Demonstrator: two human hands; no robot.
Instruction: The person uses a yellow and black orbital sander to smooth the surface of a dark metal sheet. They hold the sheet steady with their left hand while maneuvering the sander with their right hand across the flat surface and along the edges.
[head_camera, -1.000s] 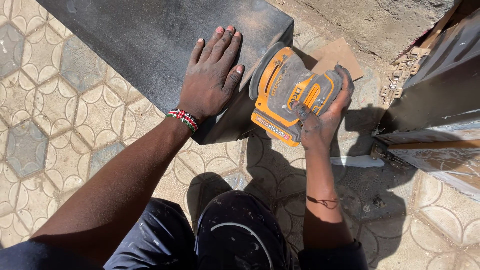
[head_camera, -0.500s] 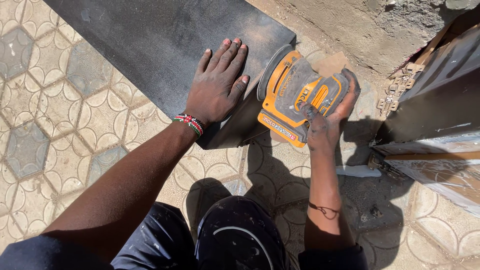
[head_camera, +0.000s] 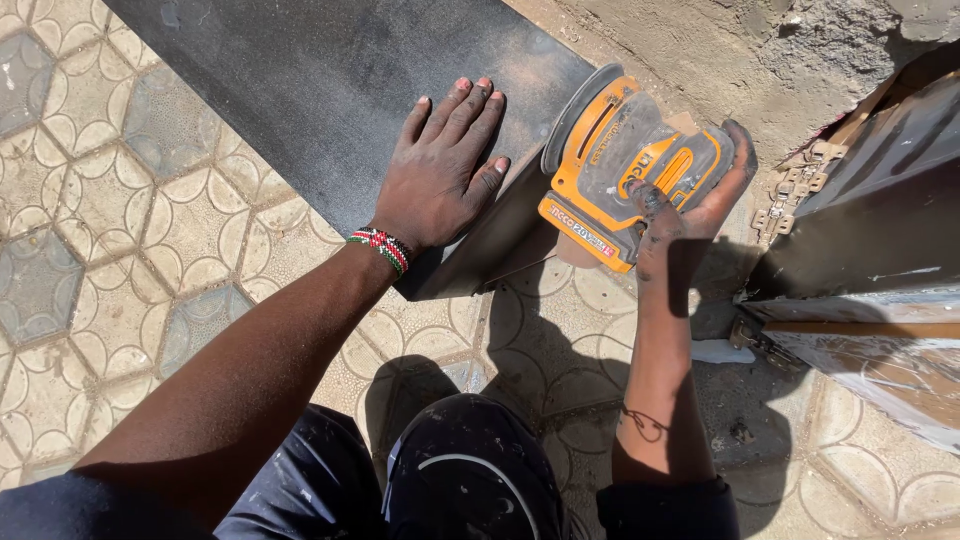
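— While the left hand (head_camera: 437, 178) lies flat on the dark panel (head_camera: 330, 90) much as it did half a second ago, what has shifted?

— The orange sander (head_camera: 625, 165) sits a little farther along the panel's side edge than before, tilted on its side with its round grey pad against that edge. The right hand (head_camera: 690, 205) wraps it from behind, fingers curled tight over the clear top housing.

— And the left?

— Spread open, palm down, gripping nothing — just pressing on the panel's matte, dusty face. One beaded wristband (head_camera: 380, 246) in red, white and green rings that wrist.

— Materials?

— One long, flat, black sheet with a folded side, lying on patterned paving tiles (head_camera: 90, 230) of scalloped and hexagonal shapes. Rough concrete (head_camera: 760, 60) runs along the top. At the right stands a dark metal frame (head_camera: 860, 200), dusty, with one hinge-like fitting (head_camera: 790, 195) near the sander.

— Counts?

— Two hands, one sander, one panel, one wristband.
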